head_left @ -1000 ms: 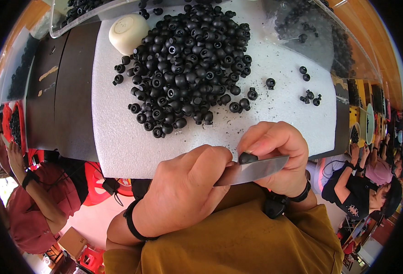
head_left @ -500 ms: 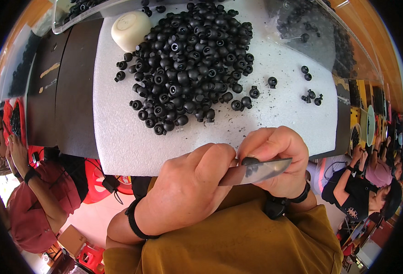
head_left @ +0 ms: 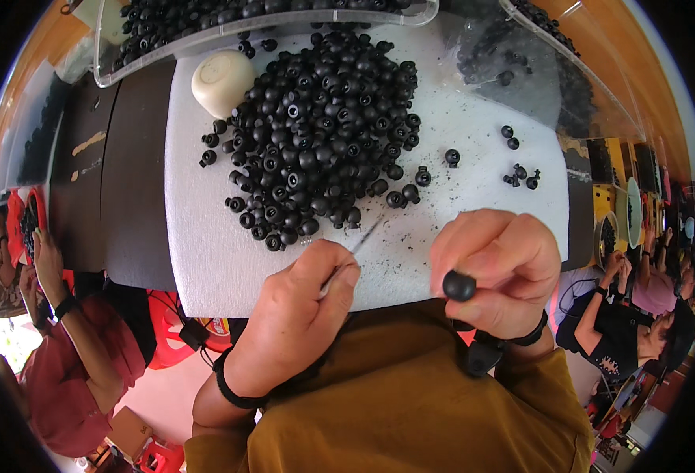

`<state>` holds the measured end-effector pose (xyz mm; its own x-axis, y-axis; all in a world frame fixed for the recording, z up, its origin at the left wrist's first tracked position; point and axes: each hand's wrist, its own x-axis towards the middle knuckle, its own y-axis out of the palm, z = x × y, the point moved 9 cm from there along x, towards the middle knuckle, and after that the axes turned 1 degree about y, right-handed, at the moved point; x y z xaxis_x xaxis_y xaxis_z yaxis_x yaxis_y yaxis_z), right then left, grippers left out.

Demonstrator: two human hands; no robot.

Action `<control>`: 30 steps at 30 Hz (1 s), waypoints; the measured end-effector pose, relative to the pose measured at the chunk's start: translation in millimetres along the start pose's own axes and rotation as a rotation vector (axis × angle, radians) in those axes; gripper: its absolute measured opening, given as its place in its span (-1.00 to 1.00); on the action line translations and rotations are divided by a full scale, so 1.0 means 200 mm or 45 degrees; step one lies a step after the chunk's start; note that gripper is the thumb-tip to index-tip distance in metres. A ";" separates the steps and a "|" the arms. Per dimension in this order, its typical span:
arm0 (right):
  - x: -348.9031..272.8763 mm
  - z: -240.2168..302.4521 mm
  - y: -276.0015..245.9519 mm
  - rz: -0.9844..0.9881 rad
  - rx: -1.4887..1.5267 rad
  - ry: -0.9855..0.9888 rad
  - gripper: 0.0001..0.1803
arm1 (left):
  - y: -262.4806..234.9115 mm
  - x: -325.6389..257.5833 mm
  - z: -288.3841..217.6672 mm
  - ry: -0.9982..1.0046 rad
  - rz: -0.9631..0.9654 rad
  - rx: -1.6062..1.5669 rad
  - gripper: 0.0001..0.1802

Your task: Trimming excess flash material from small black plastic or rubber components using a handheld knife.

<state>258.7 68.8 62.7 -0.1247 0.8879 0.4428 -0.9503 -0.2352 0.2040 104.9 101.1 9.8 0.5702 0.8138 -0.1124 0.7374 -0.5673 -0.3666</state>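
My left hand (head_left: 304, 303) is closed around a knife (head_left: 368, 236); its thin blade, seen nearly edge-on, points up and to the right over the white foam sheet (head_left: 205, 268). Most of the handle is hidden by my fingers. My right hand (head_left: 509, 272) pinches a round black bead-like part (head_left: 459, 285) between thumb and fingers, apart from the blade. Beyond my hands lies a big heap of similar black parts (head_left: 316, 150), many with a hole and a small stub. A single part (head_left: 452, 158) sits to the right of the heap.
A cream-coloured cup-like object (head_left: 223, 83) stands at the heap's left. Clear bins (head_left: 260, 21) of black parts stand at the far edge. A plastic bag (head_left: 509, 79) lies far right, near loose parts (head_left: 525, 175). Dark crumbs dot the foam. People work at both sides.
My hands have drawn apart: the left went left with the knife, its blade swinging up and away from the black part. My right hand has turned, showing the part's round side.
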 end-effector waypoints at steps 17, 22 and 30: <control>0.14 0.14 -0.28 -0.413 -1.834 -0.095 -0.74 | -0.03 -0.01 0.08 -0.090 -0.014 -0.147 -0.91; 0.06 -0.13 -0.31 -0.242 -1.742 0.354 -0.79 | -0.02 -0.01 0.08 -0.092 0.005 -0.158 -0.91; 0.01 -0.20 -0.36 -0.403 -1.197 0.585 -0.83 | -0.03 -0.01 0.05 -0.020 0.014 -0.126 -0.92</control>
<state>315.3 103.6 13.9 0.2544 0.9638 0.0800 -0.7719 0.2522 -0.5836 96.6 104.5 2.3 0.5731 0.8090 -0.1303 0.7640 -0.5850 -0.2720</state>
